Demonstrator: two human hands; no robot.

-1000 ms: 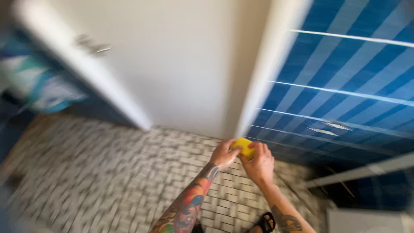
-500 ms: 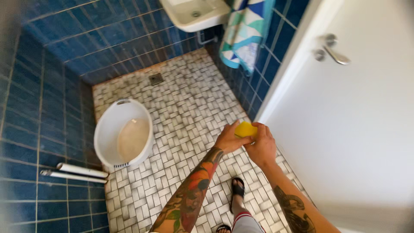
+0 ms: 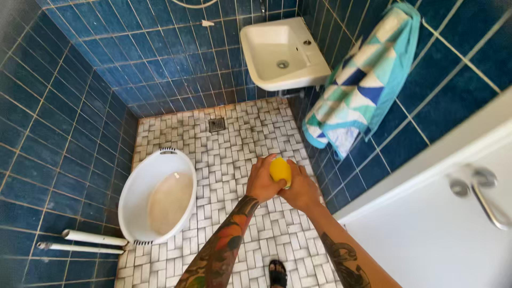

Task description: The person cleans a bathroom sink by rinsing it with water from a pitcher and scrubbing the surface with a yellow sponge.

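Head view looks down into a small bathroom with dark blue wall tiles and a floor (image 3: 240, 133) of small white tiles laid in a woven pattern. Both forearms, heavily tattooed, reach forward over the floor and meet near the middle of the picture. Left hand (image 3: 262, 180) and right hand (image 3: 301, 188) are both wrapped around a small yellow object (image 3: 280, 170), rounded and smooth-looking; what kind of thing it is cannot be told. The left hand's fingers curl over its left side and the right hand's fingers close on it from the right and below, so the two hands touch each other around it. It is held in the air above the floor, well apart from everything else.

To the left, on the floor against the wall, stands a white oval plastic tub (image 3: 154, 205) with a little cloudy water in it. Just beside its lower left edge lie two white pipes (image 3: 85, 242) along the wall. A small square floor drain (image 3: 216, 124) sits near the far wall. A white washbasin (image 3: 282, 50) hangs on the wall above, and a towel (image 3: 362, 85) in turquoise, white and blue hangs to its right. A white door (image 3: 442, 234) with a metal handle (image 3: 482, 194) fills the lower right. One sandalled foot (image 3: 277, 273) shows at the bottom edge.
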